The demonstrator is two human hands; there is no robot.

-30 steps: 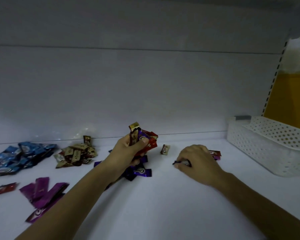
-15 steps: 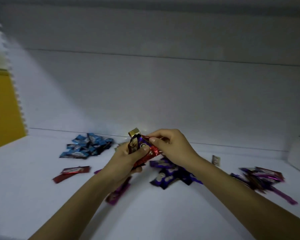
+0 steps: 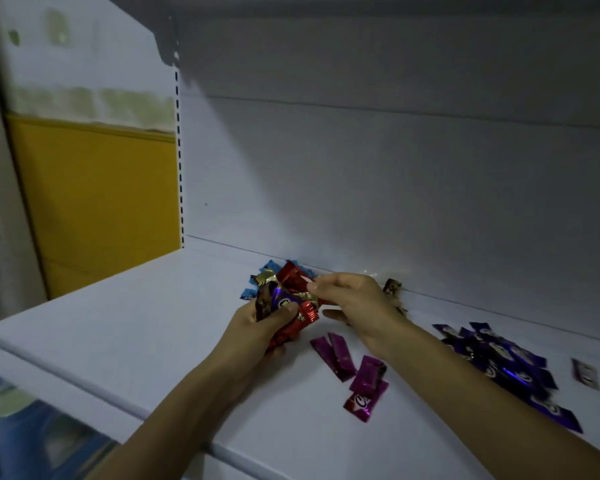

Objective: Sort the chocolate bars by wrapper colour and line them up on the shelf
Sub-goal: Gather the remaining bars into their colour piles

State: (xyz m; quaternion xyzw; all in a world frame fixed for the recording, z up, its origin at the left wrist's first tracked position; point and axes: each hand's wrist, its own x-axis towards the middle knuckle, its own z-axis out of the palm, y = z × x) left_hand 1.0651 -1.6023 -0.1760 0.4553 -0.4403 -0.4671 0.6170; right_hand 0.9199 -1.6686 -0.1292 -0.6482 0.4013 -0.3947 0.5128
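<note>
Bars [image 3: 286, 304] in left hand [image 3: 257, 329], right hand [image 3: 355, 301] perhaps pinching

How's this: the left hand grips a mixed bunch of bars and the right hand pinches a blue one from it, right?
Not blue: the head view shows the right hand pinching a red bar. The left hand does grip the mixed bunch.

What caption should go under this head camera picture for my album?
Left hand grips mixed bars; right hand pinches a red bar above the shelf.
</note>
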